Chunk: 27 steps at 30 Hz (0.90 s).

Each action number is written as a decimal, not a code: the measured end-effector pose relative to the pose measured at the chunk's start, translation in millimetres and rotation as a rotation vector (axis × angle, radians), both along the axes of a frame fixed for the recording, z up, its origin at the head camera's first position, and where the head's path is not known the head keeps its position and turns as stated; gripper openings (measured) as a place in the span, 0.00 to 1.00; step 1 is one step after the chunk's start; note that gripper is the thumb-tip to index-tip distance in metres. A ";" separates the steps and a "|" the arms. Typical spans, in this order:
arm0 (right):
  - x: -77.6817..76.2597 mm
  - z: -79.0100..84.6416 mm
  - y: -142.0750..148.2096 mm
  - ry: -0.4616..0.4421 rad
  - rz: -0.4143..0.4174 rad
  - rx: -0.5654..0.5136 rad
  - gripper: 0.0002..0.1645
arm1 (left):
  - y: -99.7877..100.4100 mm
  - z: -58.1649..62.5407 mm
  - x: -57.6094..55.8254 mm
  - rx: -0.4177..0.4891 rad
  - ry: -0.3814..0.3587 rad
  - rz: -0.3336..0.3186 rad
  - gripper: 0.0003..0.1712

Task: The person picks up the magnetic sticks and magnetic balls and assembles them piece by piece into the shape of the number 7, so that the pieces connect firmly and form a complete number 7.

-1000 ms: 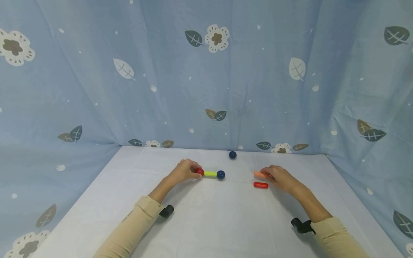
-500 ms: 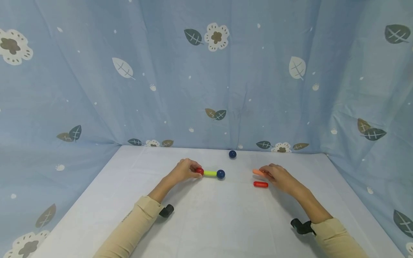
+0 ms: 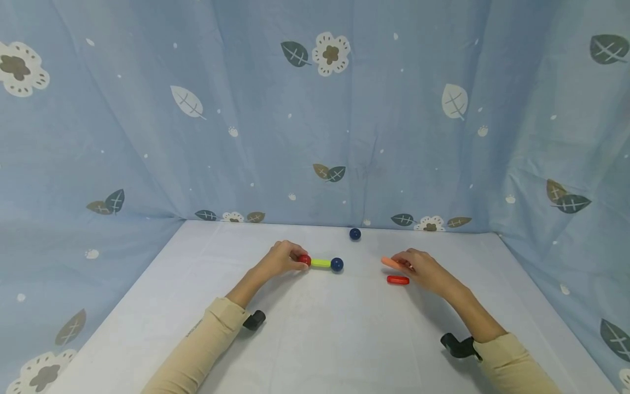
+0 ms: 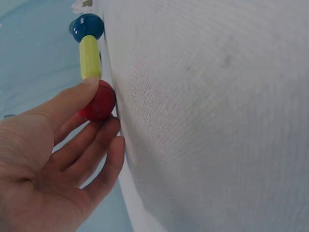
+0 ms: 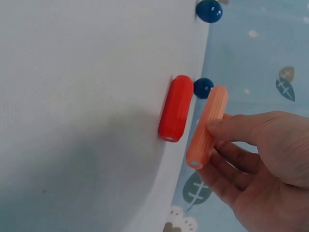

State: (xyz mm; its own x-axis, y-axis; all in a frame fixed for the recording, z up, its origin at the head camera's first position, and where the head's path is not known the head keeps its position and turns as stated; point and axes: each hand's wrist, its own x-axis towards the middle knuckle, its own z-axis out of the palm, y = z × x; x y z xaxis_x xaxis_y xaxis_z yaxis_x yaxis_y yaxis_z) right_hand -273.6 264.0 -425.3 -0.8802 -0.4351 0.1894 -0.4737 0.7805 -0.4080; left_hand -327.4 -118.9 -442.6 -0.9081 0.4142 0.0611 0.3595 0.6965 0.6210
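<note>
Head: we see left hand (image 3: 281, 259) pinching red ball (image 3: 305, 260), yellow-green rod (image 3: 321, 263) joined beyond; right hand (image 3: 424, 268) pinching orange rod (image 3: 391, 263). Left wrist: red ball at fingertips. Right wrist: orange rod at fingertips, red rod (image 5: 175, 108) just beside.

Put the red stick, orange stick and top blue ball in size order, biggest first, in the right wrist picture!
By length there:
1. Orange stick
2. Red stick
3. Top blue ball

Closer things look bigger, so I can't tell which stick is really longer.
</note>
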 end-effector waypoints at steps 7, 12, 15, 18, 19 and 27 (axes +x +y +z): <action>2.0 6.3 -8.8 -0.032 0.017 -0.005 0.17 | 0.2 -0.3 -0.7 -0.004 0.000 -0.004 0.19; 4.1 10.8 -17.3 -0.077 0.010 -0.015 0.18 | -0.5 -1.0 -0.7 0.001 -0.001 -0.006 0.19; 5.1 13.1 -21.5 -0.081 0.012 -0.017 0.18 | -0.5 -1.3 -0.6 0.000 0.000 -0.007 0.19; 5.6 15.1 -24.7 -0.077 0.011 -0.002 0.18 | -0.2 -1.4 -0.8 0.000 -0.003 -0.005 0.19; 5.7 15.5 -25.6 -0.077 0.010 0.004 0.17 | -0.2 -1.4 -0.9 0.000 -0.005 -0.004 0.19; 6.0 15.7 -32.2 -0.125 -0.002 -0.014 0.17 | -0.1 -0.3 -0.5 0.001 -0.006 -0.008 0.19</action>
